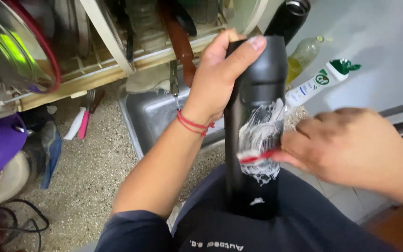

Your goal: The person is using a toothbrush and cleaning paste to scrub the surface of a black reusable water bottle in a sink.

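My left hand [220, 74] grips the upper part of a tall black bottle-shaped object [255, 186], thumb on its top edge. White foam [260, 133] is smeared across its side. My right hand [350, 147] holds a small red brush [257, 156] pressed against the foamy patch; the hand is motion-blurred. A red string bracelet sits on my left wrist. The black object's bottom rests against my dark clothing.
A steel sink [159, 116] lies below the left arm in a speckled counter [94, 172]. A dish rack [117, 51] with a steel bowl stands behind. A white squeeze bottle [318, 81], a yellow oil bottle [302, 56] and a black flask [288, 16] stand at the right.
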